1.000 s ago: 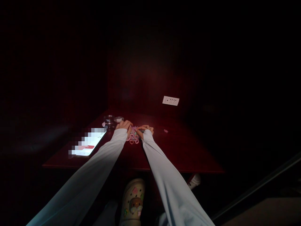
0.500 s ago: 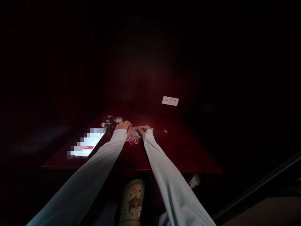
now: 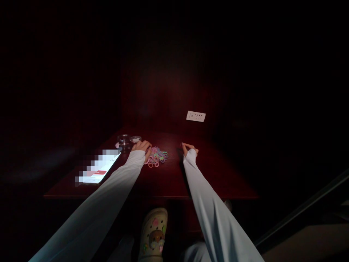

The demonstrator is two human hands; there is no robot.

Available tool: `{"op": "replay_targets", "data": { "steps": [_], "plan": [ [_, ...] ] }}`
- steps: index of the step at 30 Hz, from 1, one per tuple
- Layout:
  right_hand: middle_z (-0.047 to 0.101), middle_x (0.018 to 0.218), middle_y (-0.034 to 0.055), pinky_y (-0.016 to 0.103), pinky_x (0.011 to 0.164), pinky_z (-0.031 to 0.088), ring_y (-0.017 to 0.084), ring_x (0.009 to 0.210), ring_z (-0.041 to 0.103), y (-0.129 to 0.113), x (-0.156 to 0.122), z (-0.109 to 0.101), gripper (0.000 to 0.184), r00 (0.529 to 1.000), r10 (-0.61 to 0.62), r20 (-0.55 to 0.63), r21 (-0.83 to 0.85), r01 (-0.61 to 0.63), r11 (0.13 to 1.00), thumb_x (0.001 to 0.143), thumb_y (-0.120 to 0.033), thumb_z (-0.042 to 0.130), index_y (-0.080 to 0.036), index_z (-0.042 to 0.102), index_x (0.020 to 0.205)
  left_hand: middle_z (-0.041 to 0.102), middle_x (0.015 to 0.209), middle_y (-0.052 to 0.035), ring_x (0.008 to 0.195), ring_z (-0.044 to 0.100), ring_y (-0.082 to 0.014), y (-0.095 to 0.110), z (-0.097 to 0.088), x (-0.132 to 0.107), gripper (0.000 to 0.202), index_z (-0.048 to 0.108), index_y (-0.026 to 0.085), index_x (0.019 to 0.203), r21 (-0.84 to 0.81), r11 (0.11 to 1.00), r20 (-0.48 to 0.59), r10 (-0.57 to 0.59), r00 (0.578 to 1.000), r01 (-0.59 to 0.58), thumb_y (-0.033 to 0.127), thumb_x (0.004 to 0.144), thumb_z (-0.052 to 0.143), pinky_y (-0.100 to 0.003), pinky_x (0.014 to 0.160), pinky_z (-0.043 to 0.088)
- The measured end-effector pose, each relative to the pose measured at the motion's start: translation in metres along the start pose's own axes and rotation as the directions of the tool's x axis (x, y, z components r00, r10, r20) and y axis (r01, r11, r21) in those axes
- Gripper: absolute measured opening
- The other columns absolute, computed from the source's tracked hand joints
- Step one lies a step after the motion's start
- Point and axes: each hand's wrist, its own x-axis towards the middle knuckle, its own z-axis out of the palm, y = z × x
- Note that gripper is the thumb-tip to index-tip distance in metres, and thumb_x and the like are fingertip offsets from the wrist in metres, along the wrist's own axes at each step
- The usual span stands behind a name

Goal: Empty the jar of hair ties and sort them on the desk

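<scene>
A loose pile of small coloured hair ties (image 3: 156,157), pink, lilac and green, lies on the dark red table. My left hand (image 3: 141,147) rests at the pile's left edge, fingers bent and thumb apart, touching the ties without a visible grip. To the right of the pile, my right hand (image 3: 190,149) is held with thumb and fingertips pressed together. Anything pinched there is too small to make out. The spot behind the right hand is hidden by it.
A lit phone (image 3: 102,167) lies at the left of the table (image 3: 218,178). Behind my left hand stand a clear jar (image 3: 124,142) and a round clear lid (image 3: 135,139). A socket plate (image 3: 196,116) is on the back wall. A clog (image 3: 154,233) shows below the table edge.
My right hand has left the pile and moved right, over where a small pink bunch lay, which is now out of sight. My left hand has stayed almost in place.
</scene>
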Motion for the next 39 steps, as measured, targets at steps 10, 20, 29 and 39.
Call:
{"op": "replay_targets", "data": {
  "steps": [10, 20, 29, 39],
  "plan": [
    [0.073, 0.111, 0.0151, 0.044, 0.100, 0.033, 0.035, 0.121, 0.047, 0.033, 0.029, -0.046, 0.031, 0.979, 0.201, -0.040, -0.200, -0.205, 0.958, 0.088, -0.043, 0.064, -0.022, 0.084, 0.097, 0.069, 0.121, -0.0062, 0.112, 0.056, -0.0283, -0.001, -0.001, 0.000, 0.023, 0.064, 0.025, 0.109, 0.000, 1.000, 0.009, 0.018, 1.000, -0.018, 0.025, 0.099, 0.044, -0.041, 0.089, 0.044],
    [0.073, 0.115, 0.0131, 0.041, 0.098, 0.030, 0.033, 0.118, 0.044, 0.032, 0.029, -0.045, 0.030, 0.983, 0.183, -0.027, -0.246, -0.184, 0.952, 0.091, -0.042, 0.062, -0.023, 0.084, 0.099, 0.069, 0.120, -0.0056, 0.112, 0.055, -0.0277, -0.002, 0.000, -0.001, 0.022, 0.064, 0.025, 0.109, -0.020, 0.999, 0.001, 0.028, 1.000, -0.028, 0.026, 0.099, 0.045, -0.040, 0.088, 0.043],
    [0.070, 0.125, 0.0091, 0.040, 0.099, 0.030, 0.031, 0.119, 0.045, 0.041, 0.028, -0.034, 0.031, 0.984, 0.134, -0.118, -0.246, -0.159, 0.956, 0.092, -0.034, 0.056, -0.026, 0.081, 0.107, 0.069, 0.120, -0.0051, 0.111, 0.056, -0.0271, 0.000, 0.000, -0.001, 0.021, 0.065, 0.025, 0.108, -0.002, 1.000, -0.016, 0.024, 1.000, -0.024, 0.025, 0.099, 0.045, -0.040, 0.089, 0.044],
    [0.067, 0.124, 0.0155, 0.047, 0.095, 0.032, 0.036, 0.117, 0.046, 0.045, 0.036, -0.030, 0.033, 0.980, 0.181, -0.076, -0.462, -0.196, 0.865, 0.091, -0.026, 0.053, -0.022, 0.082, 0.106, 0.070, 0.121, -0.0054, 0.112, 0.057, -0.0278, 0.003, -0.003, 0.000, 0.023, 0.065, 0.024, 0.110, -0.006, 1.000, 0.000, 0.026, 1.000, -0.026, 0.024, 0.099, 0.045, -0.040, 0.088, 0.045]
  ]
}}
